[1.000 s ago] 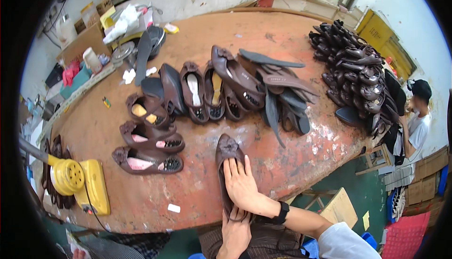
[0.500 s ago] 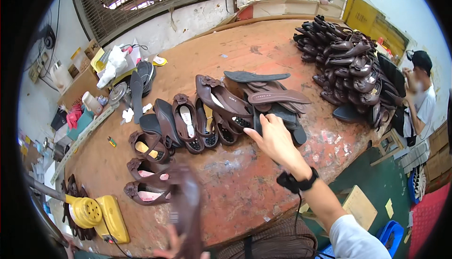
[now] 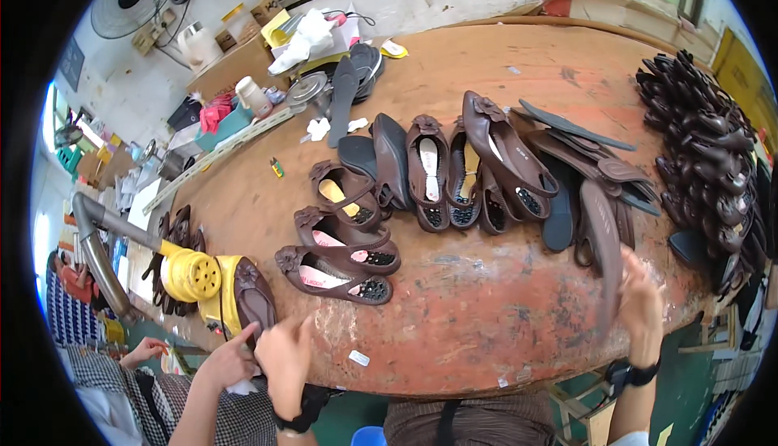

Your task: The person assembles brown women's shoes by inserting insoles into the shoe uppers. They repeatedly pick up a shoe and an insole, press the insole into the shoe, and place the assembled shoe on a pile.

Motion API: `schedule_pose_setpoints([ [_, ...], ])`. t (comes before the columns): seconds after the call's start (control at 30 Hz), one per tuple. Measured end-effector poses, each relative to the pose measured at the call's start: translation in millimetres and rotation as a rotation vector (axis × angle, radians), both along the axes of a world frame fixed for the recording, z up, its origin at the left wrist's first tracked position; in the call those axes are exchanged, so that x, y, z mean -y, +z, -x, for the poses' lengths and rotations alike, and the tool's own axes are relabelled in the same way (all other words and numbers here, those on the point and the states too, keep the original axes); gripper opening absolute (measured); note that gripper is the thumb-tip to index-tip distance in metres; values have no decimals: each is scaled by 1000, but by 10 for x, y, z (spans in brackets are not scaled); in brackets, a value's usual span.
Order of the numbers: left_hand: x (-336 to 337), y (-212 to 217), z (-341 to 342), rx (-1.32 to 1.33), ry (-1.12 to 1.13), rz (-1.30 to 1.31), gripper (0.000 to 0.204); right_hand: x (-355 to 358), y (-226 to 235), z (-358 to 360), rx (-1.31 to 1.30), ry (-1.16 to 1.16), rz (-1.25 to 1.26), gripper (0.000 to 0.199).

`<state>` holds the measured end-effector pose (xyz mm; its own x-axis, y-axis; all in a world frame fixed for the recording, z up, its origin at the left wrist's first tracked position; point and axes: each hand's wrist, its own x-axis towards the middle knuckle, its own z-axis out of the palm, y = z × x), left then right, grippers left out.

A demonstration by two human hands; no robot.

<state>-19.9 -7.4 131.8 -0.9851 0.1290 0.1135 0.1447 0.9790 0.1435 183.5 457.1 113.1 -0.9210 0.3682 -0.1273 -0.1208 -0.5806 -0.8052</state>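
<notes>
My left hand (image 3: 285, 357) is at the table's near left edge and grips the lower end of a brown flat shoe (image 3: 253, 298) with a flower on its toe. Another person's hand (image 3: 231, 358) touches the same end of that shoe. My right hand (image 3: 640, 304), with a black watch on the wrist, holds a long dark brown sole (image 3: 604, 251) upright near the table's right edge; it is blurred. Pairs of brown shoes (image 3: 340, 251) lie in a row across the middle of the table.
A yellow machine (image 3: 193, 276) with a grey hose stands at the left edge. Loose dark soles (image 3: 596, 162) lie right of the shoes, and a heap of dark shoes (image 3: 705, 146) fills the far right. Boxes, cloths and containers (image 3: 243, 93) crowd the back left, and a person in checked clothes sits lower left.
My left hand has carried the brown shoe left to the yellow machine, where another person's hand meets it. My right hand has picked a sole from the pile and drawn it toward me.
</notes>
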Motion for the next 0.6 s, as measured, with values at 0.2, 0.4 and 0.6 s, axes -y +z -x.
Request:
schedule_pose_setpoints([
  [0.2,-904,-411,1164,179,123,-150,65,473,-461,-373,138,-214,39,63],
  [0.4,-263,-617,1263,440,107,-1020,17,708,-56,-648,199,-146,-91,80],
  [0.6,-235,499,-98,535,-325,-972,37,835,-98,-575,388,-249,-377,75],
])
